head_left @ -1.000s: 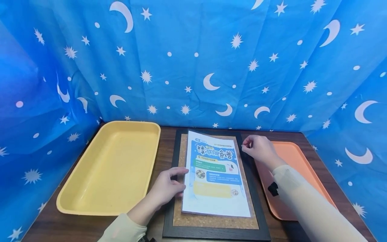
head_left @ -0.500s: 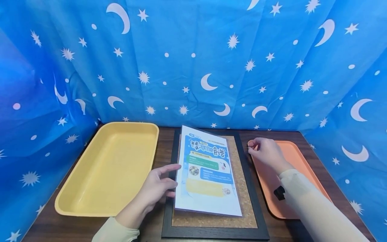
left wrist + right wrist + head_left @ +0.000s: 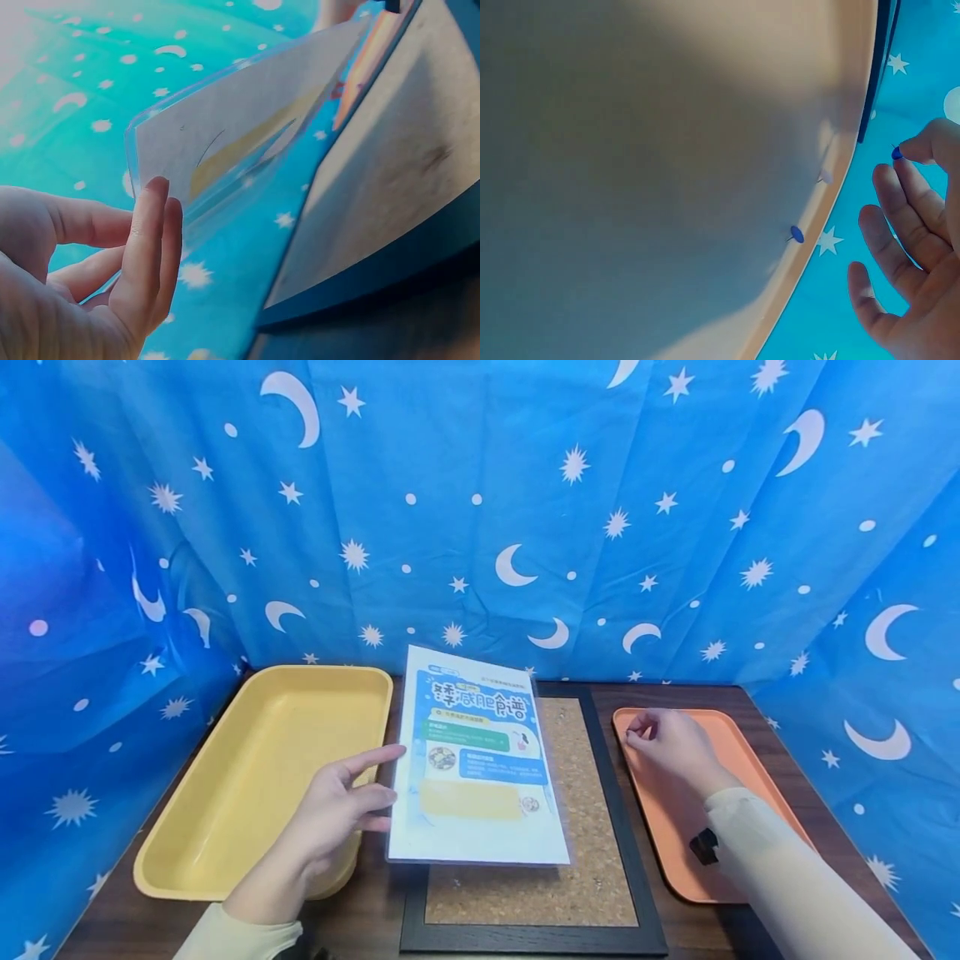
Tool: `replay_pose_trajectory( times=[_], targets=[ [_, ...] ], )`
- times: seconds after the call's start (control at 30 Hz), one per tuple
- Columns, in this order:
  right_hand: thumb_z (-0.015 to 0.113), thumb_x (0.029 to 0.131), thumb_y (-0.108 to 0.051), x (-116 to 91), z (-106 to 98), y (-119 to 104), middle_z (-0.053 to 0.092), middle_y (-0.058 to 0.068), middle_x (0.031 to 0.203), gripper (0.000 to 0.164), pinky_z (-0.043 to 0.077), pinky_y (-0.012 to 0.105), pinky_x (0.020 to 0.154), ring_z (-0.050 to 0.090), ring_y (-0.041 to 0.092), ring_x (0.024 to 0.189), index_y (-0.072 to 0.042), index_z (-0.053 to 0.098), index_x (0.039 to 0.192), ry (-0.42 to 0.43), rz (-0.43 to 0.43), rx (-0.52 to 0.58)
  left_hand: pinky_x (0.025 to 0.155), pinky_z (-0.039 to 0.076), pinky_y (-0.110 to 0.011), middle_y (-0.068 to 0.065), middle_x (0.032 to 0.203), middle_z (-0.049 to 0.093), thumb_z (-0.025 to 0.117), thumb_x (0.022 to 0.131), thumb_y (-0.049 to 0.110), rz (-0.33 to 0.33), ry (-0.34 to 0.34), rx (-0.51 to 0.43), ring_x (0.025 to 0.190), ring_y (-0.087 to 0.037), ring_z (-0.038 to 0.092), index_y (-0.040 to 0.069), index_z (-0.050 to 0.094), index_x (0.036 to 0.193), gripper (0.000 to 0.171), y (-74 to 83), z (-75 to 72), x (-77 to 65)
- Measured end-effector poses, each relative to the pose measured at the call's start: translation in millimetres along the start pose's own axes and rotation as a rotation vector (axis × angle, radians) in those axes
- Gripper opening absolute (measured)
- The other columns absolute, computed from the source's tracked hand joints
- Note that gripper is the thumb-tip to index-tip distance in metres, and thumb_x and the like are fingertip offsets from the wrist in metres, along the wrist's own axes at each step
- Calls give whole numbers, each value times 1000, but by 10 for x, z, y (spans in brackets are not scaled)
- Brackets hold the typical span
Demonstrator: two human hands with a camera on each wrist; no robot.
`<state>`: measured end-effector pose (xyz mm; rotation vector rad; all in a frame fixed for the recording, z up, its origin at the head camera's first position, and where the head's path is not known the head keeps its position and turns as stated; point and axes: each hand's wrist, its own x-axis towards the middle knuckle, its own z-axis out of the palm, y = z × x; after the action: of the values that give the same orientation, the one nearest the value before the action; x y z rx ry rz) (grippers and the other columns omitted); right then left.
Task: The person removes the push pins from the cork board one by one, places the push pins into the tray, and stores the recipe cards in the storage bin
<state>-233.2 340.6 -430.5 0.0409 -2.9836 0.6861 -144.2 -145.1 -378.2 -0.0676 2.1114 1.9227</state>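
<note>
My left hand [image 3: 326, 810] pinches the left edge of a laminated sheet [image 3: 480, 839] with a printed blue, green and yellow design. The sheet is raised and tilted over the left part of a black-framed corkboard [image 3: 536, 897]. In the left wrist view, fingers and thumb meet at the clear laminate border [image 3: 133, 154]. My right hand [image 3: 678, 752] is over the far left corner of an orange tray [image 3: 671, 827]. Its thumb and forefinger pinch a blue thumbtack [image 3: 897, 153]. Another blue thumbtack [image 3: 797, 235] and a pale pink thumbtack [image 3: 825, 177] lie by the tray's rim.
A deep yellow tray [image 3: 262, 777] stands left of the board, partly behind my left hand and forearm. A blue curtain [image 3: 450, 527] with moons and stars hangs behind the dark wooden table [image 3: 375, 902] and at its sides.
The sheet has been lifted off the corkboard and carried left and up in my left hand, baring the cork's right side. My right hand has moved from beside the board's edge to over the tray.
</note>
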Motion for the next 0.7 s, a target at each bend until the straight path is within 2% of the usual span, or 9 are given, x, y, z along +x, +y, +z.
replay_pose_trajectory(
  times=[0.17,0.33,0.57,0.7],
  targets=[
    [69,94,-28,-16,-3,85,67,3,82,14,45,33,62,57,19,71,-14,70,96,-3,-3,-2,77,62,-38,-16,150,57,68,95,6,27,21,20,100,-26,75,18,56,150,57,93,-250,-71],
    [70,94,-28,-60,9,159,69,1,82,15,46,32,62,59,17,70,-14,71,95,-5,1,-12,84,61,-37,-10,159,47,72,97,17,16,48,50,107,-21,73,20,49,155,63,125,-492,-119],
    [72,94,-28,-117,44,221,70,1,81,16,47,32,61,59,16,68,-12,72,95,-17,8,-21,84,60,-33,-10,167,33,72,98,25,14,92,99,104,-11,70,20,43,159,68,111,-894,-93],
    [73,93,-28,-122,71,232,72,0,82,15,47,31,63,60,16,69,-13,74,94,-8,-12,-42,85,60,-33,-10,169,28,76,94,31,-26,134,108,103,-6,69,26,41,160,75,69,-1162,-93]
  ],
)
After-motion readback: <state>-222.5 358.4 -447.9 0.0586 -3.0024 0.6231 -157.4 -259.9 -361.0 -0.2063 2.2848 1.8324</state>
